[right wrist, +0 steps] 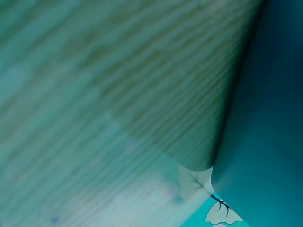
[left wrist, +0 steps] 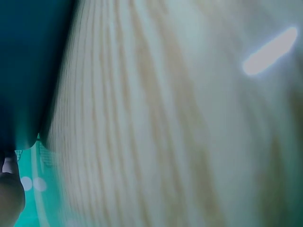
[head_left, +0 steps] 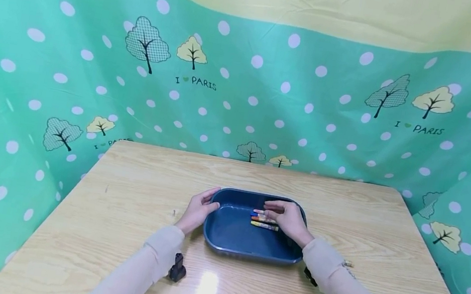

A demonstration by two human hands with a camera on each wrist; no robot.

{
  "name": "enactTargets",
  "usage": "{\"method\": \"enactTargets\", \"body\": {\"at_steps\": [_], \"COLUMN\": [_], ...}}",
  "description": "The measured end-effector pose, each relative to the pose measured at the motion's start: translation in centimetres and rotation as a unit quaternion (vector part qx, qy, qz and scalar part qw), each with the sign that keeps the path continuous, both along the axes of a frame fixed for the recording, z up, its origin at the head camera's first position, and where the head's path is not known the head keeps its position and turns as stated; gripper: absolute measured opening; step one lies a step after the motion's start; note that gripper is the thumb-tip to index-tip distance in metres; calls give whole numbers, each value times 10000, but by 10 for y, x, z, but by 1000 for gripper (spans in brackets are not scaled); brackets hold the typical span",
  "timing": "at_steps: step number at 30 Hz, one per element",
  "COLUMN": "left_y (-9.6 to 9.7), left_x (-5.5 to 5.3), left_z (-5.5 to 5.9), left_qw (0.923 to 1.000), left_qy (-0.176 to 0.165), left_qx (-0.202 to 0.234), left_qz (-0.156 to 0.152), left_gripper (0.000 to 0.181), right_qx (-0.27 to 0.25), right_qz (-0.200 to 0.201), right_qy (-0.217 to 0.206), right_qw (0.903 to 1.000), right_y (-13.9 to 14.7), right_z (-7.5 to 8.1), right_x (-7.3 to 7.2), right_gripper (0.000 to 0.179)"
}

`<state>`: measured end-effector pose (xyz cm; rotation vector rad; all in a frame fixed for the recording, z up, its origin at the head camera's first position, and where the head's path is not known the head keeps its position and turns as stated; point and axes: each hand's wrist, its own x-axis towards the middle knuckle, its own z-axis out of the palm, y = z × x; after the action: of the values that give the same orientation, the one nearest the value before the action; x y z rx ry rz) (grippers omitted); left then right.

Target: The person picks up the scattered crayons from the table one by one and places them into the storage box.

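Note:
A dark blue rectangular tray point(head_left: 230, 240) with rounded corners sits on the wooden table. My left hand point(head_left: 197, 211) grips its left rim, thumb over the edge and fingers along the outside; part of this hand point(left wrist: 10, 196) shows at the lower left of the left wrist view. Inside the tray my right hand point(head_left: 289, 219) is bent over several crayons, its thumb and fingertips pinching at their right ends. A yellow crayon point(head_left: 264, 226) lies nearest me, with an orange crayon point(head_left: 258, 218) and a blue-tipped crayon point(head_left: 254, 214) just behind. The fingers partly cover the crayons.
The pale wood-grain table point(head_left: 145, 169) reaches back to a green polka-dot curtain point(head_left: 202, 127). A small object point(head_left: 348, 263) lies beside the right sleeve. Black devices sit at both wrists, the left device point(head_left: 178, 268) close to the tabletop. Outer tray wall point(right wrist: 265, 118) fills the right wrist view's right side.

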<state>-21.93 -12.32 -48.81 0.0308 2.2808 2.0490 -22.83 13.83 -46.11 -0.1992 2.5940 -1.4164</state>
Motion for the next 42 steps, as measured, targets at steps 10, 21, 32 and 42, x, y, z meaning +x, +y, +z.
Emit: {"method": "enactTargets", "body": {"at_steps": [10,21,32,42], "left_y": [4,4,1,3], "left_x": [14,15,1,0], "left_z": [31,27,4,-1], "left_qw": [9999,9999,9998,9998], "left_qy": [-25,-109,-197,-86], "left_qx": [-12,9,90,-66], "left_qz": [-136,-100,-50,166], "left_gripper": [49,48,49,47], "right_qx": [-330,-421,-98,0], "right_qz": [117,357,226,71], "right_qy": [82,325,484,610], "right_qw": [9994,9979,9985,9981], "right_y": [1,8,48,101], "right_z": [8,30,73,81], "right_x": [3,10,21,39], "right_gripper": [28,33,35,40]}}
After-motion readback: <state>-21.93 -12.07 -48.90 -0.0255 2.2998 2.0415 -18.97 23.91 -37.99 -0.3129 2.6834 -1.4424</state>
